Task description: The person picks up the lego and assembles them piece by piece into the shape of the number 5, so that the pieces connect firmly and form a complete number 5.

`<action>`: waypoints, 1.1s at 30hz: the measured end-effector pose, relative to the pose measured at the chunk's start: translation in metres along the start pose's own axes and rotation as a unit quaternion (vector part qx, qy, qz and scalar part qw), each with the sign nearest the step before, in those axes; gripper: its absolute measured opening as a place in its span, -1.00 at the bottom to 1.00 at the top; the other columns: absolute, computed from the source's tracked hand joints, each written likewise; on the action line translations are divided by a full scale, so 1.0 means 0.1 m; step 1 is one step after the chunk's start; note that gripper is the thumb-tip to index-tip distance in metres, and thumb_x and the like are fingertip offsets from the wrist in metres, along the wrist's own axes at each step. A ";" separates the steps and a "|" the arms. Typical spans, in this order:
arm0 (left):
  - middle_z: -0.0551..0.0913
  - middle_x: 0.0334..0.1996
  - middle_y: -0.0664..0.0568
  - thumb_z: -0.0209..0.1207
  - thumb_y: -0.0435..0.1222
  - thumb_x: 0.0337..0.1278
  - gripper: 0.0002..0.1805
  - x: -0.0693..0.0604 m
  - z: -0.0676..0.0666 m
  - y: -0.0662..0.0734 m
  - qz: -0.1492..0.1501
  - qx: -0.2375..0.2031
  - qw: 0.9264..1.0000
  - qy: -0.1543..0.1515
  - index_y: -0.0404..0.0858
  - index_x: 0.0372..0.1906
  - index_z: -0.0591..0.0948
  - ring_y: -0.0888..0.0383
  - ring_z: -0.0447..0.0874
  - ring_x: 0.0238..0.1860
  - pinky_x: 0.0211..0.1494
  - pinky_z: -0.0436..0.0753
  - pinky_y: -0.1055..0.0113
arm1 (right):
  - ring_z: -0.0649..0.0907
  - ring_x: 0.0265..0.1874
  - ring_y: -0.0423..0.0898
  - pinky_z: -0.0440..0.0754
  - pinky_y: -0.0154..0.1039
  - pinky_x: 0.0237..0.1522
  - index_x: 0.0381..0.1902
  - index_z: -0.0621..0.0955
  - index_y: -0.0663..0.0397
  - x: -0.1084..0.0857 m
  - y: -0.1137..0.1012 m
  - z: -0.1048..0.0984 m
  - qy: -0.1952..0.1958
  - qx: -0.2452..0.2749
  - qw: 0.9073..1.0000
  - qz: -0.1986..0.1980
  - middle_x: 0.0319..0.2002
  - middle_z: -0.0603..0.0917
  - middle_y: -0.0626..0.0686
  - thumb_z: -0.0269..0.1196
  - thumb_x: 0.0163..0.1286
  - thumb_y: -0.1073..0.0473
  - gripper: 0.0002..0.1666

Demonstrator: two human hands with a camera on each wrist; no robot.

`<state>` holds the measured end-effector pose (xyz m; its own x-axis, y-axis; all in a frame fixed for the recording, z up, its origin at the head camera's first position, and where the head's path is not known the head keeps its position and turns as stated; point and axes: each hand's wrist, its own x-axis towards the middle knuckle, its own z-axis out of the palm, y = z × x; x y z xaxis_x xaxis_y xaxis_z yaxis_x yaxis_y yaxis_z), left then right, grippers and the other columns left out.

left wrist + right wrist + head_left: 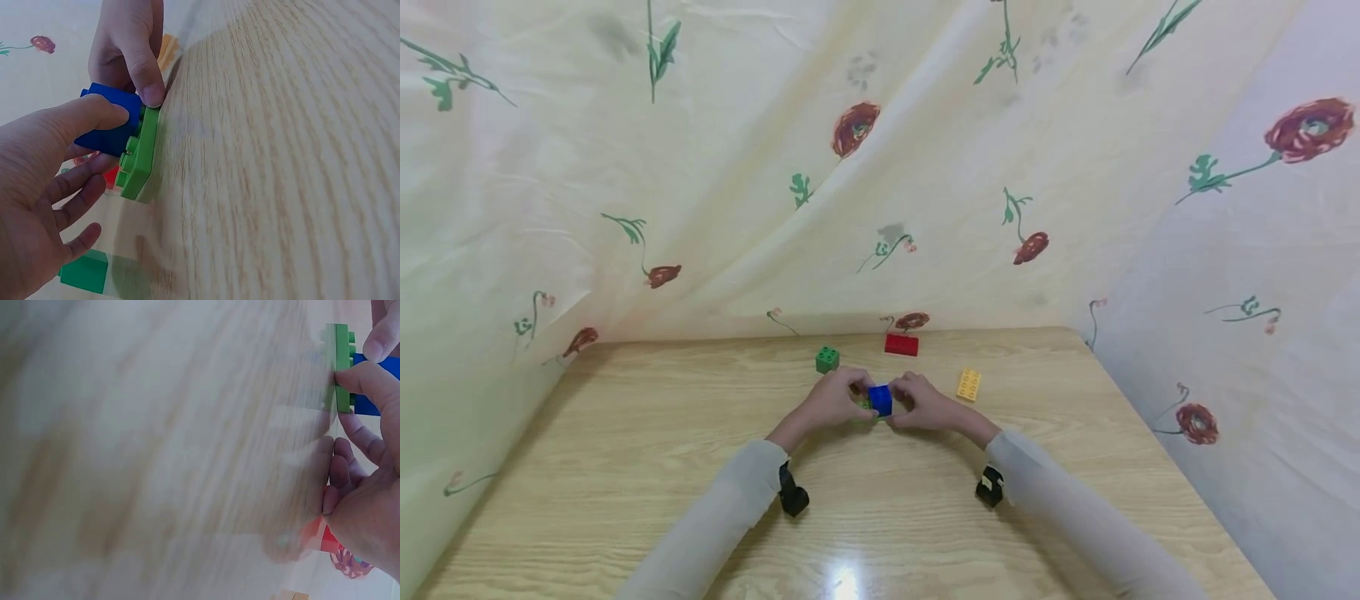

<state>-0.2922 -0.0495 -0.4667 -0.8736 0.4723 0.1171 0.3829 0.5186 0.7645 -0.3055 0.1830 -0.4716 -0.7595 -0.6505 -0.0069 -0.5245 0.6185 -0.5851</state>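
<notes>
In the head view, a blue toy building brick (880, 401) stands between both hands at mid-table. My left hand (833, 400) pinches it, the thumb lying across its face in the left wrist view. Under the blue brick is a flat light green brick (145, 156), lying on the table with bare studs at one end. The blue brick touches its studs; I cannot tell whether it is fully seated. My right hand (925, 403) grips the light green brick, thumb on its edge, as the right wrist view shows.
A darker green brick (827, 360) sits behind the left hand. Farther back, a red brick (902, 344) lies near the table's far edge. To the right is a flat yellow brick (969, 385). Flower-patterned cloth (737, 167) hangs behind the wooden table (880, 517).
</notes>
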 end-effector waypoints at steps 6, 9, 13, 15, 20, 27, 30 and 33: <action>0.68 -0.28 0.09 0.52 -0.27 0.01 -0.76 -0.01 0.02 -0.02 0.002 -0.004 1.000 -0.001 -0.15 -0.23 0.69 0.15 0.57 -0.16 0.00 0.58 0.26 | 0.35 -0.17 -0.08 0.31 -0.23 -0.11 0.02 0.61 0.13 -0.01 0.03 0.01 -0.008 0.008 1.000 0.003 -0.17 0.48 0.05 0.41 0.30 0.06 -0.59; 0.68 -0.27 0.08 0.52 -0.27 0.01 -0.76 -0.01 0.03 -0.03 0.001 -0.002 1.000 0.000 -0.15 -0.24 0.68 0.16 0.56 -0.17 -0.01 0.59 0.27 | 0.37 -0.15 -0.08 0.34 -0.22 -0.09 0.03 0.61 0.10 -0.02 0.04 0.01 -0.011 0.009 1.000 0.011 -0.15 0.49 0.04 0.41 0.32 0.05 -0.60; 0.68 -0.26 0.06 0.52 -0.28 0.01 -0.75 -0.01 0.02 -0.02 -0.001 -0.002 1.000 -0.001 -0.15 -0.24 0.68 0.14 0.57 -0.17 -0.01 0.60 0.28 | 0.38 -0.12 -0.05 0.37 -0.20 -0.07 0.01 0.60 0.09 -0.03 0.02 0.00 -0.016 0.019 1.000 0.019 -0.13 0.49 0.06 0.40 0.34 0.05 -0.62; 0.68 -0.26 0.06 0.53 -0.27 0.01 -0.75 -0.01 0.02 -0.01 -0.001 -0.002 1.000 -0.002 -0.14 -0.24 0.68 0.14 0.58 -0.17 -0.01 0.60 0.28 | 0.38 -0.11 -0.04 0.37 -0.19 -0.07 0.01 0.60 0.08 -0.03 0.02 -0.01 -0.018 0.025 0.999 0.020 -0.12 0.49 0.07 0.40 0.35 0.05 -0.63; 0.69 -0.30 0.10 0.54 -0.26 -0.01 -0.75 0.01 -0.01 0.02 -0.007 0.002 1.000 -0.009 -0.12 -0.24 0.69 0.13 0.59 -0.20 -0.02 0.59 0.26 | 0.38 -0.12 -0.04 0.37 -0.20 -0.07 0.02 0.60 0.08 -0.02 0.01 -0.03 -0.020 0.033 0.999 0.018 -0.12 0.49 0.08 0.40 0.36 0.05 -0.63; 0.68 -0.33 0.14 0.55 -0.21 -0.02 -0.75 0.03 -0.02 0.02 -0.009 0.024 1.000 -0.015 -0.09 -0.26 0.69 0.17 0.55 -0.24 -0.05 0.56 0.28 | 0.38 -0.16 -0.07 0.36 -0.24 -0.11 -0.01 0.59 0.08 0.00 0.04 -0.03 -0.022 0.032 0.999 0.008 -0.17 0.48 0.06 0.41 0.34 0.06 -0.64; 0.67 -0.34 0.14 0.55 -0.20 -0.03 -0.74 0.04 -0.01 0.02 -0.009 0.030 0.999 -0.013 -0.09 -0.26 0.70 0.18 0.55 -0.25 -0.07 0.56 0.28 | 0.37 -0.17 -0.07 0.35 -0.24 -0.12 -0.01 0.59 0.08 0.00 0.03 -0.03 -0.022 0.031 0.999 0.005 -0.18 0.47 0.05 0.40 0.35 0.06 -0.64; 0.67 -0.35 0.15 0.55 -0.21 -0.03 -0.75 0.04 -0.01 0.02 -0.011 0.028 0.999 -0.011 -0.08 -0.27 0.70 0.18 0.55 -0.26 -0.07 0.56 0.27 | 0.38 -0.17 -0.07 0.35 -0.24 -0.12 0.00 0.59 0.09 -0.01 0.02 -0.03 -0.021 0.031 0.999 0.004 -0.19 0.48 0.07 0.40 0.34 0.06 -0.63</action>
<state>-0.2952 -0.0473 -0.4648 -0.8751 0.4762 0.0866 0.3813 0.5680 0.7294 -0.3072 0.1858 -0.4698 -0.7457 -0.6647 -0.0458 -0.4924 0.5961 -0.6342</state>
